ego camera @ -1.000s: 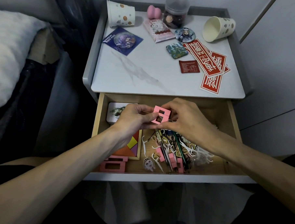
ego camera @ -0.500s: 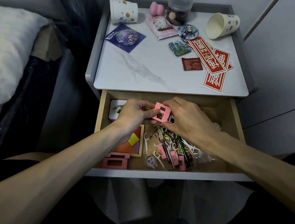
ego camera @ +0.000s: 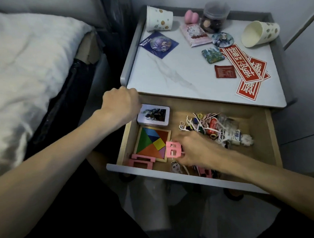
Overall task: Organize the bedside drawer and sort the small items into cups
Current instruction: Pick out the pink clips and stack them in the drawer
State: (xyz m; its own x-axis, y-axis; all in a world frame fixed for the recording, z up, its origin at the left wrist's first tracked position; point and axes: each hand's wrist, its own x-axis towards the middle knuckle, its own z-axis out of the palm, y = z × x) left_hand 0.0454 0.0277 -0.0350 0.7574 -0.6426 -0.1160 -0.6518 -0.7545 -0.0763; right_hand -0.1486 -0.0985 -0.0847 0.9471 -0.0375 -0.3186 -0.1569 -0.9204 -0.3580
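The right hand [ego camera: 195, 149] reaches low into the open drawer [ego camera: 262, 150], its grip pinching a pink frame piece [ego camera: 173, 149] just right of the tangram puzzle [ego camera: 152, 143]. The piece is held by its edge, probably so it can be carried clear without dragging the other things along. The left hand [ego camera: 121, 106] hovers beyond the tangram puzzle, over the drawer's far left corner, fingers curled under. I cannot tell whether that grip holds anything. More pink frames [ego camera: 140, 161] lie flat just in front of the tangram puzzle, so like pieces seem to be gathering there. A picture tin [ego camera: 153, 115] sits just behind the puzzle, and well to its right is a tangled heap of floss picks and hair ties [ego camera: 207, 127], still unsorted. A small doll charm [ego camera: 175, 167] lies in front, beside the right hand. Far behind the puzzle, on the table [ego camera: 177, 67], one paper cup [ego camera: 159, 19] stands and a tipped cup [ego camera: 260, 33] lies on its side, showing nothing inside. A lidded jar [ego camera: 214, 17] holds dark contents.
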